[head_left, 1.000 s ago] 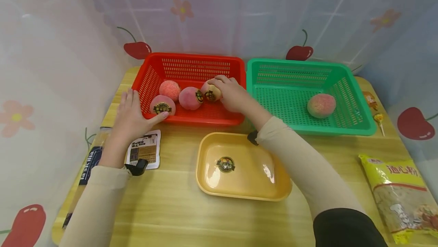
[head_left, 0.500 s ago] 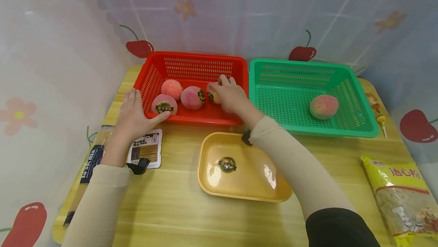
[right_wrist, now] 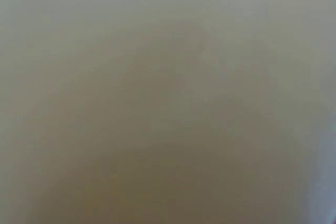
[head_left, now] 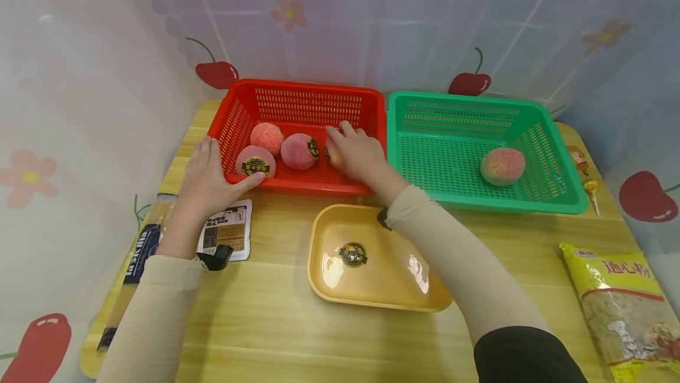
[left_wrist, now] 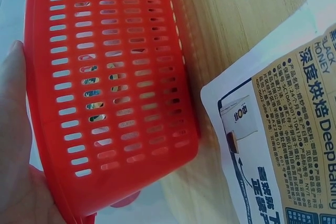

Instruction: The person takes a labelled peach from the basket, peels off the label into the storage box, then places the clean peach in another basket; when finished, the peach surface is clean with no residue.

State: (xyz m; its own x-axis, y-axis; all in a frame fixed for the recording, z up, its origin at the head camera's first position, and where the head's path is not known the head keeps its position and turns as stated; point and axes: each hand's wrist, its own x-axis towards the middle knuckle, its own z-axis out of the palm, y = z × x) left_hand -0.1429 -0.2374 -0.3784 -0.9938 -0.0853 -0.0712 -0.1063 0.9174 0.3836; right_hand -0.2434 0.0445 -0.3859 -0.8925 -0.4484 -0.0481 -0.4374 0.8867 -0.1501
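Note:
In the head view, a red basket (head_left: 297, 185) holds several pink peaches, among them a labelled one (head_left: 255, 163) at the front left and one (head_left: 300, 151) in the middle. My right hand (head_left: 361, 151) reaches into its right part, fingers curved over a pale peach (head_left: 332, 155) that is mostly hidden beneath them. At the basket's front left corner rests my left hand (head_left: 206, 181), fingers straight along the side and thumb lying on the front rim. The left wrist view shows this hand (left_wrist: 18, 145) against the basket's rim. Only a beige blur fills the right wrist view.
A green basket (head_left: 478, 199) with one peach (head_left: 502, 166) stands to the right. In front sits a yellow tray (head_left: 372, 288). A white-and-brown packet (head_left: 228, 232) and a long pack (head_left: 139, 259) lie left; a yellow bag (head_left: 618, 306) and a lollipop (head_left: 591, 187) lie right.
My right hand has shifted slightly right with the pale peach, leaving a gap beside the middle one, and its fingers now cover more of it. The left hand stays at the corner.

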